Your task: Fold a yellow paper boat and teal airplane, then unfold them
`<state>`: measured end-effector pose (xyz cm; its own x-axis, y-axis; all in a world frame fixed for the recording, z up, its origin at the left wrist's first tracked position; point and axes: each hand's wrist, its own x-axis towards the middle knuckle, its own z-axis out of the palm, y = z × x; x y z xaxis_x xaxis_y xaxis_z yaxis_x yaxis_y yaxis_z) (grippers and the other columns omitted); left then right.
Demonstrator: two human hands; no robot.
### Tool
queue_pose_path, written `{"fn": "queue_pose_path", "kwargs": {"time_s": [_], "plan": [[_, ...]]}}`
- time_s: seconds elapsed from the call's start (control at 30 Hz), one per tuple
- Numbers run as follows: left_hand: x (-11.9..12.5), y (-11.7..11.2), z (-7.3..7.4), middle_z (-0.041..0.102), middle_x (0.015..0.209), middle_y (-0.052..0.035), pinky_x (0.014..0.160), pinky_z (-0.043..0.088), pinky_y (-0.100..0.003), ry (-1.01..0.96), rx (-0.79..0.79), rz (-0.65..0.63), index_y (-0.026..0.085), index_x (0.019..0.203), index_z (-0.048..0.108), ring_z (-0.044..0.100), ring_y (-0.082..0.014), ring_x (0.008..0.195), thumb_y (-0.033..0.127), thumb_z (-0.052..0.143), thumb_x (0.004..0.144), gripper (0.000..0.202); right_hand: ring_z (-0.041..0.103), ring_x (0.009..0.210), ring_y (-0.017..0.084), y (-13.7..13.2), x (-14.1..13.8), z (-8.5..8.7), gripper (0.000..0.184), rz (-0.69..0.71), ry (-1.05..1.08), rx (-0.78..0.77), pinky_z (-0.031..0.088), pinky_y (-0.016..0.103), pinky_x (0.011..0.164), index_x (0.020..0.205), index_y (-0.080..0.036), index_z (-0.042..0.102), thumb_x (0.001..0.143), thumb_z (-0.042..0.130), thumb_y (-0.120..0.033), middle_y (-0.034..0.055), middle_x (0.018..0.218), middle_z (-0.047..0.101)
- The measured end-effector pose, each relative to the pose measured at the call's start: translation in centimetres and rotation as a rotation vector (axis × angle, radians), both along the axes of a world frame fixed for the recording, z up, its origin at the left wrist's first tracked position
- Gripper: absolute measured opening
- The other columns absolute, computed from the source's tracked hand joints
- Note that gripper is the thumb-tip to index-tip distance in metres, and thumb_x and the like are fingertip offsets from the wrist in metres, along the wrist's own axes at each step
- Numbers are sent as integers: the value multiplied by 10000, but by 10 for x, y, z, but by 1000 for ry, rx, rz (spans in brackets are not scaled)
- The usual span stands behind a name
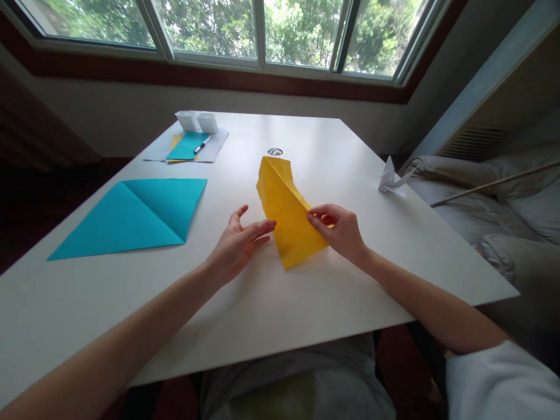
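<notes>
A creased sheet of yellow paper (291,219) stands slightly raised over the middle of the white table, its long fold running from the far end down toward the right. My right hand (336,227) pinches its right edge between thumb and fingers. On the other side, my left hand (240,239) has its fingers spread, with the fingertips at the paper's left edge; whether they touch it I cannot tell. To the left of my left hand lies a large sheet of teal paper (135,219) with a diagonal crease.
On the white table (371,291), a folded white paper crane (391,177) sits near the right edge. At the far left are small white containers (196,122), smaller teal paper (188,146) and a pen (202,145). A round black-and-white mark (275,151) lies beyond the yellow paper.
</notes>
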<state>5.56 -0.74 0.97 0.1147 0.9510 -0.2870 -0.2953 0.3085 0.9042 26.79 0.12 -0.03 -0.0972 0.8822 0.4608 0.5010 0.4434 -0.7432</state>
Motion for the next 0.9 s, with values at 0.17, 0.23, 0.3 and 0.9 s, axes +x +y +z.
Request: {"fn": "queue_pose_path", "kwargs": {"time_s": [0.17, 0.23, 0.3, 0.9], "plan": [[0, -1, -5, 580, 901, -25, 708, 496, -262, 97, 16, 97, 300, 1334, 171, 623, -140, 827, 231, 697, 707, 822, 558, 540, 100, -6, -8, 0, 246, 76, 266, -213, 484, 223, 490, 833, -195, 636, 747, 619, -425, 6, 719, 604], [-1, -1, -5, 595, 916, -43, 654, 485, -238, 106, 20, 96, 271, 1331, 207, 623, -140, 809, 250, 691, 717, 781, 565, 546, 101, -7, -9, 2, 252, 72, 343, -250, 488, 225, 491, 822, -195, 628, 730, 637, -429, 4, 726, 594], [-2, 0, -3, 616, 938, -62, 655, 488, -239, 72, 30, 72, 233, 1317, 257, 625, -145, 818, 229, 685, 722, 733, 565, 550, 100, -8, -10, 3, 252, 94, 384, -273, 488, 225, 497, 813, -195, 619, 718, 651, -426, -2, 716, 588], [-17, 1, 14, 657, 1051, -50, 833, 538, -340, -237, 103, -165, 222, 1227, 471, 634, -241, 969, 133, 515, 767, 471, 621, 889, 163, 2, -1, 8, 707, 481, 702, -962, 483, 353, 827, 1378, -365, -10, 864, 462, -479, 76, 1073, 589]]}}
